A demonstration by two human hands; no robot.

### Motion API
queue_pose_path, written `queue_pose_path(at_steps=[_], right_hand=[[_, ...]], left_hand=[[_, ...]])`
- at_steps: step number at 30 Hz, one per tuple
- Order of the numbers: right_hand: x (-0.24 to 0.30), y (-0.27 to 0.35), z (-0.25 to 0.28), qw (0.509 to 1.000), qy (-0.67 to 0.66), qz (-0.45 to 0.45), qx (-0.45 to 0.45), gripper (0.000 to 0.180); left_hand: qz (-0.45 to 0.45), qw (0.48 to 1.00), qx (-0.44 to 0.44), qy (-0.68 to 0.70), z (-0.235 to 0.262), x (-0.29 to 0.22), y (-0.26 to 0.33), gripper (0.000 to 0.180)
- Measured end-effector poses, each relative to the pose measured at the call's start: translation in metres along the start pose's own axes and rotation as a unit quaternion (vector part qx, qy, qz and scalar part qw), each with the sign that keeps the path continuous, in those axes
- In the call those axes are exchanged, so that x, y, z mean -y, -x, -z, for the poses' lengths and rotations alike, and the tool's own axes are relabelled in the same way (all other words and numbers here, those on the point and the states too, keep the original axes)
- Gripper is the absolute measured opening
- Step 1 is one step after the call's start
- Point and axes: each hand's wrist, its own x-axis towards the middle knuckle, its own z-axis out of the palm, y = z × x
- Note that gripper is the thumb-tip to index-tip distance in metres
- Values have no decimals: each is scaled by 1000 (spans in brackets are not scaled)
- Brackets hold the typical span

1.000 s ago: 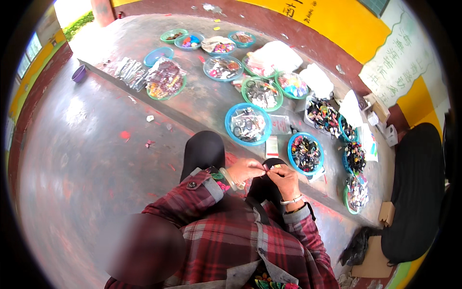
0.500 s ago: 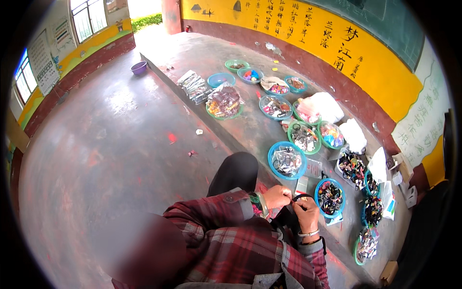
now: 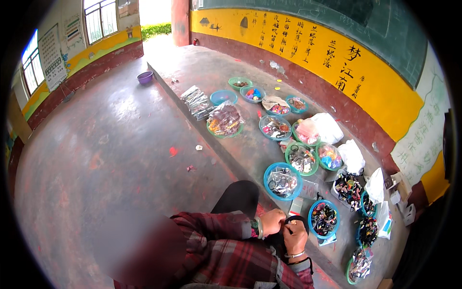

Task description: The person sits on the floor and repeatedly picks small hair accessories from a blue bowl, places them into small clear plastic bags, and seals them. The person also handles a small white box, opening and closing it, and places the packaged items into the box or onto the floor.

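Observation:
My left hand and my right hand are close together above my lap, both with closed fingers. A thin black elastic band, like a hair tie, loops up over the right hand, which grips it. The left fingertips pinch at the same place; what lies between them is too small to make out. Just right of the hands stands a blue basket of dark and coloured hair ties. Beyond it, a larger blue basket holds clear packets.
Several green and blue baskets of small goods stand on the raised floor, among them a green basket. White plastic bags lie toward the wall. A step edge runs past my knee. A purple basin stands far left.
The whole view has tilted and shifted a little, so the baskets near me sit lower in it. My hands stay together at the black band, the fingers slightly moved.

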Motion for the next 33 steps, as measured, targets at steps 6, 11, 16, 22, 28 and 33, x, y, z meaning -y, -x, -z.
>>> queue_pose_path(at_steps=[6,11,16,22,28,33], right_hand=[[-26,-5,2,999,41,-15,-19,4],[-43,-11,11,998,49,-29,-13,4],[-60,-15,25,999,3,-32,-15,6],[-73,-26,49,975,-141,-172,-1,13],[-69,-26,76,902,-327,-280,-40,19],[-46,-29,82,765,-529,-364,-45,15]], left_hand=[[63,995,74,12,-8,-8,-7,21],[78,990,116,-21,-11,-11,-25,19],[70,994,87,15,-26,-15,-38,14],[106,993,50,8,-31,-5,-58,18],[173,974,137,45,-15,-17,-69,20],[148,976,158,4,-2,-31,-68,20]])
